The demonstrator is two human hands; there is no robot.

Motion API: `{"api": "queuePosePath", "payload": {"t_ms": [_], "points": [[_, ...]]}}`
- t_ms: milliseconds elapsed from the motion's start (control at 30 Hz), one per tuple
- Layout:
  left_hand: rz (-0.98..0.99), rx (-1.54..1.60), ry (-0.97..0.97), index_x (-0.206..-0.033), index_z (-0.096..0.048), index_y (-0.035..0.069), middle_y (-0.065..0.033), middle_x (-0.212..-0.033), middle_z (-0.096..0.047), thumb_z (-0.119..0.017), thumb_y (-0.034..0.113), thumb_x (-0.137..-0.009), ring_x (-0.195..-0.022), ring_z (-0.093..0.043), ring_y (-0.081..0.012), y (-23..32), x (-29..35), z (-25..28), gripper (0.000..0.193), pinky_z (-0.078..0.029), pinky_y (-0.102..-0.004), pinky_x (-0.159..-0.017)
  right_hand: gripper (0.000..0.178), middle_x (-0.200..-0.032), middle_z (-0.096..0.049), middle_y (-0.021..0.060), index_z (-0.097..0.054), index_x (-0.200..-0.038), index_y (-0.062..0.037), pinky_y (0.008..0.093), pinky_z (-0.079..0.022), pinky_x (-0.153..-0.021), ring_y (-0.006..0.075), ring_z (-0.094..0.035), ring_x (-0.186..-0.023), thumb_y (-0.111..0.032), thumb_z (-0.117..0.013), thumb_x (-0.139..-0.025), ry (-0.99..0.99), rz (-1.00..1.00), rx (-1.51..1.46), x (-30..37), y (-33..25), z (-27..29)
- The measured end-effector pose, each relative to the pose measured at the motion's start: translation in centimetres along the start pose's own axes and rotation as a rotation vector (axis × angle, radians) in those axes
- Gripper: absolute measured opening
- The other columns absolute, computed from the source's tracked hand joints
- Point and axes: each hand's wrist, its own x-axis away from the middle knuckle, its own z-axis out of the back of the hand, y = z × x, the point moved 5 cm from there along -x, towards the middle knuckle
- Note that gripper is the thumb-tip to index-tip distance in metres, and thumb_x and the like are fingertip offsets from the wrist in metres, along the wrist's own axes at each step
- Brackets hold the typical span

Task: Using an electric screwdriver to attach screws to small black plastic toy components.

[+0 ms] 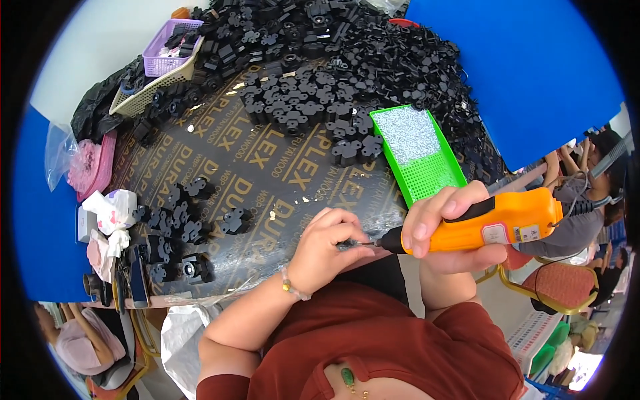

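Right hand wraps a smooth orange electric screwdriver pointing toward nine o'clock; left hand pinches a small dark part.

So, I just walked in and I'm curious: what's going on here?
The right hand grips an orange power screwdriver, its tip pointing at the left hand. The left hand pinches a small dark piece, mostly hidden by the fingers. Beyond the right hand sits a green basket with small silvery pieces in its far part. A big spread of black parts covers the far side of the table, with a smaller cluster at the left.
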Motion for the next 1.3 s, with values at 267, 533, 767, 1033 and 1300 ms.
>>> {"api": "queuePosePath", "payload": {"t_ms": [267,533,767,1033,1300], "points": [[0.004,-0.538,0.211,-0.117,-0.061,0.004,-0.0143,-0.112,-0.062,-0.08,0.026,-0.071,-0.108,-0.056,-0.0324,-3.7,-9.1,3.3,0.054,-0.045,-0.042,-0.093,0.071,-0.083,-0.06,0.0147,-0.046,-0.108,-0.0023,0.0265,-0.05,-0.047,0.0146,-0.056,-0.052,-0.07,-0.05,-0.087,0.057,0.099,0.145,-1.2,-0.9,3.2],[0.143,-0.421,-0.005,-0.112,-0.062,0.002,-0.0174,-0.102,-0.062,-0.077,0.013,-0.071,-0.097,-0.061,-0.0367,-3.6,-5.0,3.1,0.046,-0.05,-0.0403,-0.087,0.073,-0.082,-0.06,0.0129,-0.047,-0.106,-0.0045,0.0267,-0.049,-0.047,0.0143,-0.056,-0.052,-0.074,-0.051,-0.084,0.116,0.075,0.255,-1.4,-0.1,3.7],[0.086,-0.273,0.114,-0.114,-0.059,0.002,-0.0161,-0.107,-0.062,-0.076,0.006,-0.07,-0.101,-0.06,-0.0356,-3.6,-0.6,2.1,0.047,-0.049,-0.0406,-0.089,0.064,-0.09,-0.065,0.0205,-0.055,-0.107,0.0025,0.0288,-0.055,-0.06,0.0201,-0.064,-0.065,-0.047,-0.08,-0.076,0.066,-0.143,-0.046,-2.6,4.3,0.9],[0.066,-0.276,0.133,-0.114,-0.06,0.002,-0.0164,-0.106,-0.063,-0.076,0.005,-0.069,-0.1,-0.06,-0.0355,-4.1,-0.5,2.0,0.048,-0.049,-0.0409,-0.088,0.068,-0.083,-0.064,0.0171,-0.052,-0.104,-0.0022,0.0277,-0.053,-0.054,0.0179,-0.062,-0.058,-0.062,-0.071,-0.077,0.043,-0.281,0.17,-2.6,6.9,0.1],[0.083,-0.274,0.116,-0.113,-0.06,0.001,-0.0168,-0.105,-0.063,-0.076,0.004,-0.07,-0.098,-0.06,-0.0367,-3.9,-0.5,1.9,0.046,-0.049,-0.0418,-0.088,0.053,-0.082,-0.064,0.0163,-0.053,-0.099,-0.0013,0.0249,-0.049,-0.054,0.015,-0.058,-0.057,-0.042,-0.08,-0.078,0.059,-0.3,0.017,-1.9,9.6,0.3]]}}
